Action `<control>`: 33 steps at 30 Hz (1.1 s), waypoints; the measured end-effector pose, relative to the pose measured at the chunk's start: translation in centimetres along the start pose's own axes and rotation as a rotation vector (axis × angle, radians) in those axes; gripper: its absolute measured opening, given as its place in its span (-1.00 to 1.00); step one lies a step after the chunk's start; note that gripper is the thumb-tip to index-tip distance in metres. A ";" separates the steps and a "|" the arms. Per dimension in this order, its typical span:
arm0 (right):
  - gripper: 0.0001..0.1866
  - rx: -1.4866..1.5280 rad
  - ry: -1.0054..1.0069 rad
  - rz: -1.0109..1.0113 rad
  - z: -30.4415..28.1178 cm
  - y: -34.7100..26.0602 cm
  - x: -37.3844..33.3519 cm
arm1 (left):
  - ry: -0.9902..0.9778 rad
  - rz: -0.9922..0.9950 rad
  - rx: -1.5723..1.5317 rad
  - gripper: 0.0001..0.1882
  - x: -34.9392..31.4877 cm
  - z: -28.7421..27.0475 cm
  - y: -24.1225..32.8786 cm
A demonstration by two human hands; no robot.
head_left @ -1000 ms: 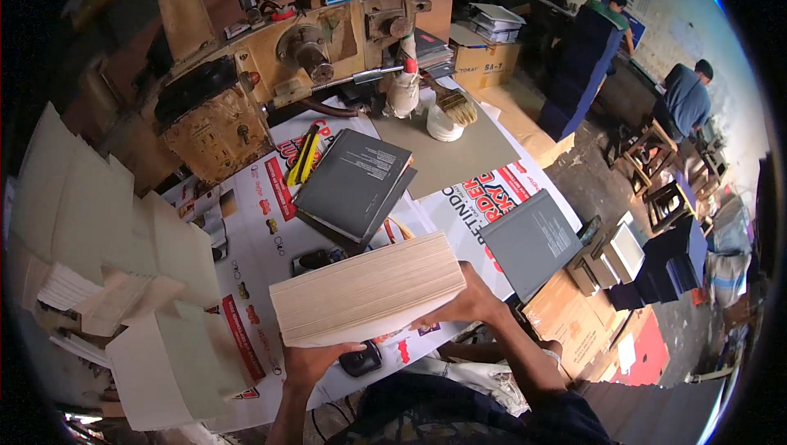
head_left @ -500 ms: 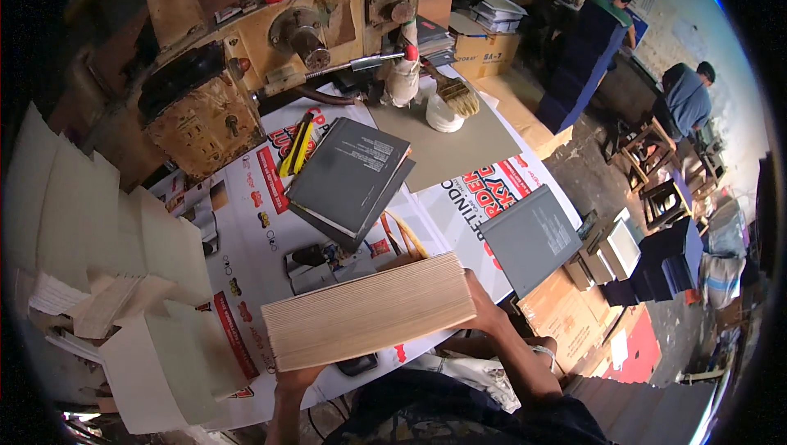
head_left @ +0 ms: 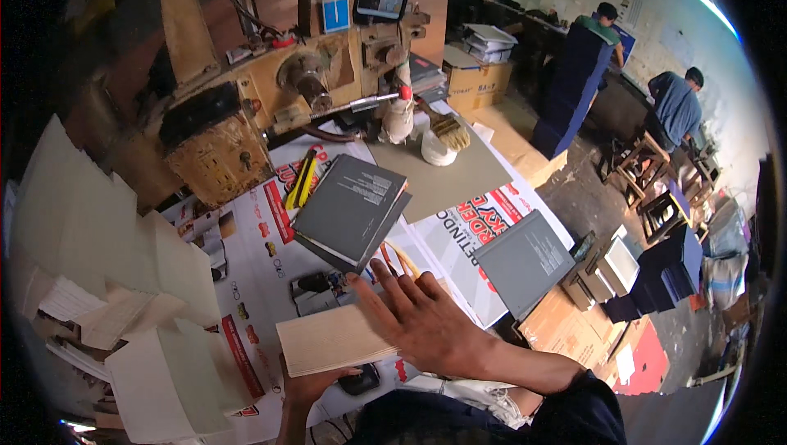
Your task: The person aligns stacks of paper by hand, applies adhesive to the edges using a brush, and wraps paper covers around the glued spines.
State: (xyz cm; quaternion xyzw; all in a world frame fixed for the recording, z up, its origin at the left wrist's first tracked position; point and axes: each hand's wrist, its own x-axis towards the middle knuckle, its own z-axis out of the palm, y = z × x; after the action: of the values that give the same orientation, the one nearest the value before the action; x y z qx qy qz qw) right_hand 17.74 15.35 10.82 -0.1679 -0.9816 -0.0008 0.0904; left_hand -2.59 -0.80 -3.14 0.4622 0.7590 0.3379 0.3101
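A thick cream book block [head_left: 328, 337], its layered page edges showing, is held over the near side of the table. My left hand [head_left: 314, 383] grips its lower near-left corner from beneath; most of those fingers are hidden. Across the block's right part reaches my right hand [head_left: 430, 318], palm down, its fingers stretched out and spread and covering that end. Just beyond my right fingertips lies a pile of dark grey book covers [head_left: 351, 205]. Beside the pile is a yellow-and-black cutter knife [head_left: 303, 178].
Stacks of pale book blocks [head_left: 176, 363] stand at the left. A worn machine [head_left: 221, 146] fills the far side. A brush [head_left: 449, 129] rests on a white pot [head_left: 437, 150]. Another grey book [head_left: 526, 263] lies at right. Two people [head_left: 679, 104] work in the back.
My right hand has left the block's right end and swung up and left over it, fingers spread. My left hand still supports the block. The view has shifted slightly.
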 end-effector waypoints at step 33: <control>-0.40 1.000 0.152 0.554 21.9 6.5 -15.2 | 0.200 0.466 0.045 0.06 -0.6 -1.4 7.3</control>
State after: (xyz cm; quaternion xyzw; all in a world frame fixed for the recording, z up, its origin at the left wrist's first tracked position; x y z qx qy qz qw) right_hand 30.09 17.19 -13.59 -0.3549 -0.7730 0.4748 0.2261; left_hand 0.12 0.86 3.60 0.5958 0.6662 0.4272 0.1367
